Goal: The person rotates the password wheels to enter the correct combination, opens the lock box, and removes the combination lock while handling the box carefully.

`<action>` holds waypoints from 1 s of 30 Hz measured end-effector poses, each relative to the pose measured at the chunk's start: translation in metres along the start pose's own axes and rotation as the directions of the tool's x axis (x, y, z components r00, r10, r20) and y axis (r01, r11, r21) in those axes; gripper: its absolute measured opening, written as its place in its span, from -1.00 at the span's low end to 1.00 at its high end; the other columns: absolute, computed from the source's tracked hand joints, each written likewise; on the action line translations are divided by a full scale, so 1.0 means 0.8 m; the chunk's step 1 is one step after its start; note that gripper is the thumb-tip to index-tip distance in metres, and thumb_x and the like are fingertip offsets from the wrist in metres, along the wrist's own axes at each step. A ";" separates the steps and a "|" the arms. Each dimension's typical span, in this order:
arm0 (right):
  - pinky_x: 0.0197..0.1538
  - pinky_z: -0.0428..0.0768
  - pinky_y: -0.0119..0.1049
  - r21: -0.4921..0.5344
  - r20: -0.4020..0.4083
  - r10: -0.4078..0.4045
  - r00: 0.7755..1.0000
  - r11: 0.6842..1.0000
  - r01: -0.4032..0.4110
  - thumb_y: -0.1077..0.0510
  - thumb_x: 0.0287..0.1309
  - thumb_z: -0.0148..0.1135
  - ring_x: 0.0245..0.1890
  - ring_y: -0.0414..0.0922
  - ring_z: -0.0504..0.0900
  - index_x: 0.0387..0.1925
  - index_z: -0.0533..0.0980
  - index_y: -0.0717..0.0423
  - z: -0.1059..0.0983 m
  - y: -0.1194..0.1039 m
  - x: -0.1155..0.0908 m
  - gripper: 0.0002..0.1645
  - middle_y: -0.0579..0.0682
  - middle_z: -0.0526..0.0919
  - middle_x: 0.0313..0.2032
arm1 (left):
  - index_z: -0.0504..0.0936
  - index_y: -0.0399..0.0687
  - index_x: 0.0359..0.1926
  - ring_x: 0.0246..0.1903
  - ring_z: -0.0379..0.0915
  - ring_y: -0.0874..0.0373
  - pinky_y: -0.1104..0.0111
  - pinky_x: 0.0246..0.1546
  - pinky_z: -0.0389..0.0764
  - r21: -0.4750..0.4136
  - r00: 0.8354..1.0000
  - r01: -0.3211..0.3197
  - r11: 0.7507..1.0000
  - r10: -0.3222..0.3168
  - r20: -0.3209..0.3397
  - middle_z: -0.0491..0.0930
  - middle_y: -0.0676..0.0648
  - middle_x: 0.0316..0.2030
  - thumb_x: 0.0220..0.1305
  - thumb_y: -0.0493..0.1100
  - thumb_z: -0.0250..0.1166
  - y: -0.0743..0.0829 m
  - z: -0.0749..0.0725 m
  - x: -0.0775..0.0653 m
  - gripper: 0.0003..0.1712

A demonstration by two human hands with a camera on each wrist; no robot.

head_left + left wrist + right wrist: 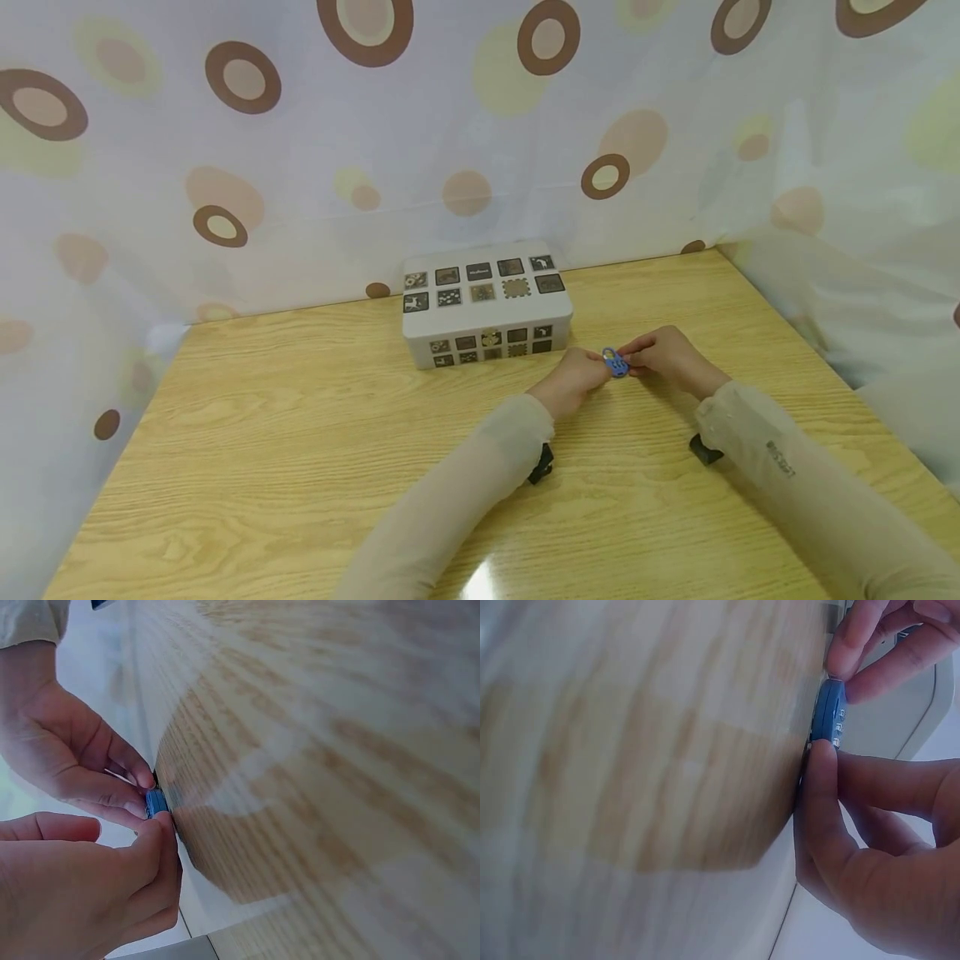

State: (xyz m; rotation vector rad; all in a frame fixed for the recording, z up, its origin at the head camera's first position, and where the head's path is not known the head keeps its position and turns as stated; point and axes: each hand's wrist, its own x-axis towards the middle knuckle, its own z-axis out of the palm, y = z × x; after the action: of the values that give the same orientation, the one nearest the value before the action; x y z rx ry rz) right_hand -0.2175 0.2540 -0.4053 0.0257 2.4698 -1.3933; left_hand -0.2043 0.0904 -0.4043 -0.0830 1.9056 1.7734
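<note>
A small blue combination padlock (617,365) lies at the tabletop between the two hands, its shackle pointing away from the person. My left hand (573,380) pinches its left side with the fingertips. On the opposite side, my right hand (670,358) grips it between thumb and fingers. Seen edge-on in the right wrist view, the padlock (829,709) shows a row of number dials on one face. Fingers cover parts of it in the left wrist view, where its blue body (156,802) shows. Whether the shackle is locked cannot be told.
Just left of the hands, a white box (487,312) with dark square pictures and a gold front clasp stands closed near the back of the wooden table (262,450). A dotted curtain (300,150) hangs behind the table and along its sides.
</note>
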 end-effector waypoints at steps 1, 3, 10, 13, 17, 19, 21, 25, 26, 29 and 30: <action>-0.23 0.66 -0.40 0.001 0.001 -0.001 1.000 1.000 0.001 0.39 0.27 0.09 -0.35 -0.28 0.63 0.01 0.47 0.60 0.000 0.001 0.001 -0.65 0.39 0.58 -0.03 | 0.65 -0.41 -0.09 -0.42 0.22 0.19 0.41 -0.42 0.21 0.003 1.000 -0.002 1.000 0.002 0.005 0.60 -0.12 -0.05 0.27 -0.38 0.21 0.000 0.000 0.000 -0.77; -0.24 0.66 -0.40 0.004 0.002 -0.002 1.000 1.000 0.002 0.39 0.27 0.09 -0.35 -0.28 0.63 0.01 0.47 0.60 -0.001 0.001 0.001 -0.65 0.38 0.59 -0.03 | 0.66 -0.41 -0.09 -0.43 0.21 0.19 0.41 -0.42 0.21 0.007 1.000 -0.003 1.000 0.003 0.010 0.60 -0.14 -0.01 0.28 -0.37 0.21 0.001 -0.001 0.000 -0.77; -0.21 0.67 -0.35 -0.013 0.012 -0.020 1.000 1.000 0.020 0.39 0.29 0.05 -0.30 -0.23 0.62 0.05 0.42 0.61 -0.001 -0.001 0.000 -0.63 0.41 0.56 -0.01 | 0.63 -0.47 -0.09 -0.40 0.24 0.18 0.39 -0.39 0.23 -0.003 0.998 -0.021 1.000 0.021 0.062 0.58 -0.15 -0.02 0.29 -0.38 0.18 0.000 -0.004 0.002 -0.77; -0.19 0.67 -0.32 -0.030 0.020 -0.024 1.000 0.999 0.025 0.38 0.30 0.05 -0.26 -0.18 0.63 0.06 0.41 0.61 -0.002 -0.002 -0.001 -0.63 0.43 0.53 0.01 | 0.62 -0.49 -0.14 -0.43 0.22 0.20 0.39 -0.39 0.23 -0.009 0.997 -0.037 0.999 0.037 0.074 0.55 -0.08 -0.16 0.29 -0.37 0.19 0.001 -0.004 0.002 -0.79; -0.18 0.67 -0.30 -0.068 0.018 -0.025 1.000 0.997 0.026 0.36 0.32 0.05 -0.25 -0.14 0.64 0.05 0.42 0.59 -0.003 0.000 -0.001 -0.63 0.42 0.54 -0.01 | 0.59 -0.54 -0.15 -0.53 0.16 0.23 0.43 -0.47 0.19 0.009 0.995 -0.061 0.998 0.060 0.086 0.38 0.01 -0.45 0.30 -0.36 0.18 0.000 -0.006 0.001 -0.77; -0.19 0.66 -0.31 -0.091 0.010 -0.020 1.000 0.996 0.021 0.34 0.33 0.04 -0.27 -0.15 0.64 0.04 0.43 0.58 -0.002 0.002 -0.002 -0.64 0.40 0.57 -0.04 | 0.57 -0.56 -0.13 -0.53 0.13 0.23 0.43 -0.48 0.16 0.025 0.993 -0.074 0.997 0.071 0.096 0.31 0.02 -0.50 0.30 -0.35 0.18 -0.003 -0.007 -0.001 -0.75; -0.20 0.66 -0.31 -0.107 0.001 -0.017 1.000 0.994 0.017 0.33 0.34 0.03 -0.29 -0.15 0.63 0.03 0.44 0.58 -0.001 0.003 -0.003 -0.64 0.38 0.58 -0.07 | 0.53 -0.54 -0.01 -0.42 0.26 0.22 0.44 -0.39 0.33 0.055 0.994 -0.078 0.995 0.073 0.079 0.45 -0.01 -0.37 0.29 -0.35 0.19 -0.006 -0.009 -0.003 -0.68; -0.23 0.65 -0.31 -0.133 -0.025 -0.023 0.999 0.991 0.020 0.30 0.34 0.01 -0.33 -0.17 0.62 0.03 0.44 0.59 0.000 0.004 -0.009 -0.62 0.34 0.61 -0.14 | 0.39 -0.43 0.20 -0.08 0.37 0.11 0.25 0.03 0.48 0.113 0.997 -0.071 0.991 0.066 0.047 0.47 -0.18 0.05 0.23 -0.35 0.20 -0.009 -0.011 -0.012 -0.49; -0.23 0.66 -0.30 -0.126 -0.030 -0.025 0.999 0.992 0.021 0.30 0.34 0.00 -0.33 -0.17 0.62 0.03 0.42 0.60 0.001 0.004 -0.010 -0.61 0.35 0.61 -0.15 | 0.37 -0.40 0.24 -0.03 0.37 0.10 0.20 0.11 0.45 0.125 0.997 -0.069 0.990 0.065 0.037 0.44 -0.21 0.12 0.21 -0.36 0.20 -0.009 -0.012 -0.015 -0.45; -0.27 0.65 -0.31 -0.127 -0.064 -0.040 0.997 0.991 0.031 0.26 0.34 -0.01 -0.35 -0.16 0.61 0.03 0.42 0.60 0.005 0.002 -0.014 -0.57 0.32 0.63 -0.21 | 0.34 -0.38 0.25 -0.06 0.44 0.05 0.17 0.07 0.50 0.109 0.995 -0.090 0.990 0.084 0.059 0.48 -0.19 0.01 0.16 -0.38 0.17 -0.006 -0.016 -0.022 -0.41; -0.29 0.65 -0.31 -0.115 -0.077 -0.039 0.996 0.993 0.030 0.25 0.35 -0.03 -0.36 -0.14 0.60 0.05 0.41 0.60 0.007 0.001 -0.016 -0.57 0.32 0.62 -0.22 | 0.34 -0.38 0.25 -0.08 0.46 0.02 0.16 0.05 0.52 0.092 0.993 -0.101 0.991 0.095 0.063 0.49 -0.18 -0.04 0.16 -0.39 0.16 -0.005 -0.017 -0.025 -0.41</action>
State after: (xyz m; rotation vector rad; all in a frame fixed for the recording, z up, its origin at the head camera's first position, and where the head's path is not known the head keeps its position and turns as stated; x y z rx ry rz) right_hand -0.2036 0.2514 -0.4049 0.0127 2.6229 -1.2861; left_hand -0.1901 0.0706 -0.3993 0.0973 1.9784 1.7256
